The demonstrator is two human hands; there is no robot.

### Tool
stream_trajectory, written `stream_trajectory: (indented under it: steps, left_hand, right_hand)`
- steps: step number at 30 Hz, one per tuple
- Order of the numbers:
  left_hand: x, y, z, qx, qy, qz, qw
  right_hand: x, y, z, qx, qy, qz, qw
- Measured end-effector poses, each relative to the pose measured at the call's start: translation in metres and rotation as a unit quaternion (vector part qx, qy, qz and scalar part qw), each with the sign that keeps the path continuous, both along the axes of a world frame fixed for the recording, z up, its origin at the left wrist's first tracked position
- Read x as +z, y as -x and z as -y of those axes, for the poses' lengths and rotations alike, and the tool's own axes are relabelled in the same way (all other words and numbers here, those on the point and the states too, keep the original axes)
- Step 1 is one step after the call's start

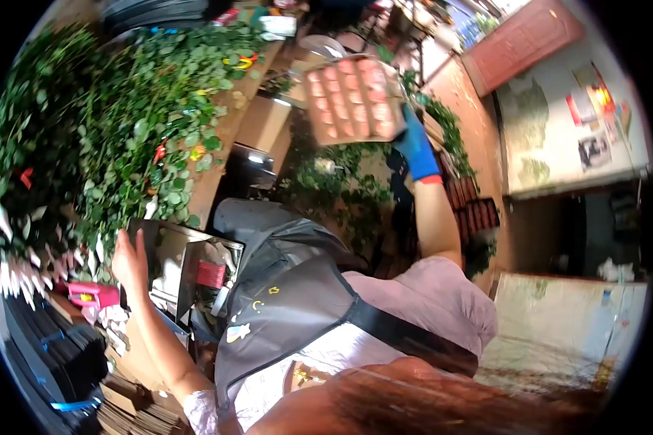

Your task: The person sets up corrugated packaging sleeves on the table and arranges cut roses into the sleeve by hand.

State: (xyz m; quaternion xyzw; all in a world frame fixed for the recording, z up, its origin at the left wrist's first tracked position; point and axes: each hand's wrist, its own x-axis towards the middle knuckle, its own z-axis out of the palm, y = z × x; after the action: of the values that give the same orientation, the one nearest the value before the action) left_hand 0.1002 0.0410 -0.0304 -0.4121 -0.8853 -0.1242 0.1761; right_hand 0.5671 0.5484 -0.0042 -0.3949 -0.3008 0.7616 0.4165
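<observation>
My right hand (413,145), in a blue glove with a red cuff, is raised and grips the lower right edge of a cardboard-wrapped bunch of pink roses (350,101). The rose heads face the camera in rows; the glove's fingers are partly hidden by the bunch. My left hand (129,264) is bare, fingers stretched out, beside the dark edge of an open metal box (185,254). It holds nothing that I can see. Inside the box lies a pink-red object (210,274) that I cannot make out.
Leafy rose stems (138,116) are heaped along the wooden table (214,170) at left. A pink tool (94,294) and stacked black sheets (51,348) lie at lower left. Cut leaves (348,181) cover the floor ahead. More flower bunches (479,210) stand at right.
</observation>
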Motion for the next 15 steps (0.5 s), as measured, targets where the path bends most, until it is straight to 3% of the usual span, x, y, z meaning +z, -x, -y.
stream_trajectory:
  steps: [1, 3, 7, 9, 11, 13, 15]
  left_hand:
    - [0.009, -0.008, -0.005, 0.026, 0.028, 0.014, 0.999]
    - [0.014, -0.009, -0.005, 0.060, 0.068, 0.049, 0.995]
    - [0.003, 0.005, 0.003, 0.044, 0.073, 0.017, 0.996]
    - [0.007, 0.000, -0.001, 0.043, 0.062, 0.010, 0.997]
    - [0.008, -0.001, -0.004, 0.059, 0.065, 0.014, 0.996]
    - [0.003, 0.007, 0.002, 0.043, 0.065, -0.001, 0.997]
    - [-0.009, 0.017, 0.012, 0.012, 0.029, -0.036, 0.999]
  right_hand:
    - [-0.042, -0.011, -0.017, -0.032, -0.152, 0.036, 0.987]
    - [-0.065, -0.020, -0.015, -0.189, -0.203, 0.207, 0.938]
    - [-0.082, -0.063, -0.013, -0.296, -0.315, 0.218, 0.875]
    - [-0.069, -0.103, -0.013, -0.293, -0.355, 0.299, 0.836]
    - [-0.076, -0.174, -0.031, -0.277, -0.361, 0.346, 0.820]
    - [-0.069, -0.212, -0.031, -0.309, -0.239, 0.490, 0.779]
    - [-0.083, -0.256, -0.051, -0.322, -0.196, 0.571, 0.729]
